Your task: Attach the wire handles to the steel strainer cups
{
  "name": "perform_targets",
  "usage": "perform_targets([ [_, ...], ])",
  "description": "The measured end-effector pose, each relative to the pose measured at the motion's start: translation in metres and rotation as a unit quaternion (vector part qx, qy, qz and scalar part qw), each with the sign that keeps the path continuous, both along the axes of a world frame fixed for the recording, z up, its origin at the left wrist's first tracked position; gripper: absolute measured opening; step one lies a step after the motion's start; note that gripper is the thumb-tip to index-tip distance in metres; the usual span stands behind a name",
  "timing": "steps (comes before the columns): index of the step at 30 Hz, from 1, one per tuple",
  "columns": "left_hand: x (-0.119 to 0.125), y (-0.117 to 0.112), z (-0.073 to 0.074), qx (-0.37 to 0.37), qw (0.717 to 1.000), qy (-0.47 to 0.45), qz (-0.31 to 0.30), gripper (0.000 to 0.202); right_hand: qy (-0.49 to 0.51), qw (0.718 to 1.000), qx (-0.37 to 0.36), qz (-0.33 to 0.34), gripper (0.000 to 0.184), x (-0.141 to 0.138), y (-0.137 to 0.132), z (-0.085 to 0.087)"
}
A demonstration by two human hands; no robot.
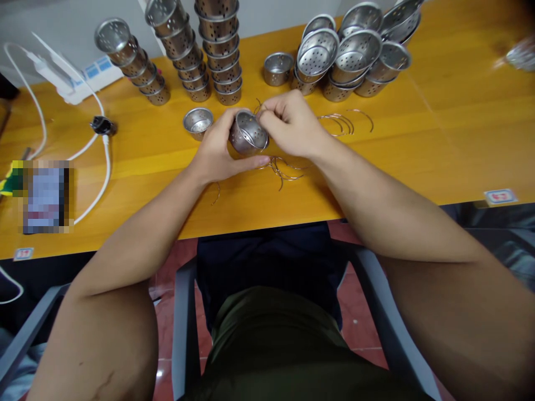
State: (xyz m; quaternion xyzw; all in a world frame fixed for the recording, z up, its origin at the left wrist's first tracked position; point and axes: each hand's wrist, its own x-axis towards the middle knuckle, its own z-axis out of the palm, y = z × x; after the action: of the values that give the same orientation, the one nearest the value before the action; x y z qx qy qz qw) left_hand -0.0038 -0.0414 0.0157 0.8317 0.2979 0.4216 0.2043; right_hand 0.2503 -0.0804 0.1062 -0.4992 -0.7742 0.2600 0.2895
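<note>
My left hand point(217, 149) is wrapped round a small perforated metal cup point(248, 132), holding it tilted just above the yellow table point(438, 139). My right hand point(290, 123) is closed in a pinch at the cup's rim, its fingertips on a thin wire handle point(259, 107) that is hard to make out. Loose wire handles point(284, 170) lie on the table right under both hands. A single metal cup point(198, 121) stands just left of my left hand.
Tall stacks of perforated cups point(217, 50) stand at the back, with another leaning stack point(134, 61) to the left. A heap of cups point(355, 53) sits back right, one lone cup point(277, 68) between. More wire handles point(343, 121) lie right. A white power strip point(75, 83) and cable point(100, 172) lie left.
</note>
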Motion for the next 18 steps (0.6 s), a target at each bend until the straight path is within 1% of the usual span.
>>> perform_targets([
  [4, -0.001, -0.006, 0.004, 0.019, 1.0, 0.0, -0.004, 0.111, 0.095, 0.993, 0.041, 0.059, 0.066, 0.002, 0.015, -0.02],
  [6, -0.002, -0.006, 0.004, 0.025, 1.0, 0.0, -0.011, 0.11, 0.138, 0.985, 0.061, 0.084, 0.068, 0.004, 0.02, -0.027],
  [7, -0.003, -0.005, 0.004, 0.021, 1.0, -0.004, -0.007, 0.11, 0.158, 0.98, 0.072, 0.092, 0.066, 0.005, 0.021, -0.028],
  [9, -0.004, -0.001, 0.0, -0.001, 1.0, -0.017, 0.008, 0.107, 0.201, 0.969, 0.099, 0.106, 0.054, 0.009, 0.021, -0.026],
  [11, -0.004, 0.003, -0.003, -0.023, 0.999, -0.038, 0.013, 0.105, 0.233, 0.953, 0.132, 0.139, 0.043, 0.015, 0.019, -0.021],
  [13, -0.004, 0.006, -0.005, -0.038, 0.998, -0.057, 0.005, 0.106, 0.241, 0.94, 0.15, 0.19, 0.048, 0.02, 0.019, -0.015],
  [15, -0.004, 0.007, -0.005, -0.061, 0.996, -0.06, 0.004, 0.105, 0.232, 0.936, 0.124, 0.232, 0.056, 0.023, 0.02, -0.014],
  [18, -0.004, 0.007, -0.004, -0.095, 0.993, -0.064, 0.006, 0.097, 0.231, 0.934, 0.054, 0.267, 0.061, 0.025, 0.023, -0.017],
])
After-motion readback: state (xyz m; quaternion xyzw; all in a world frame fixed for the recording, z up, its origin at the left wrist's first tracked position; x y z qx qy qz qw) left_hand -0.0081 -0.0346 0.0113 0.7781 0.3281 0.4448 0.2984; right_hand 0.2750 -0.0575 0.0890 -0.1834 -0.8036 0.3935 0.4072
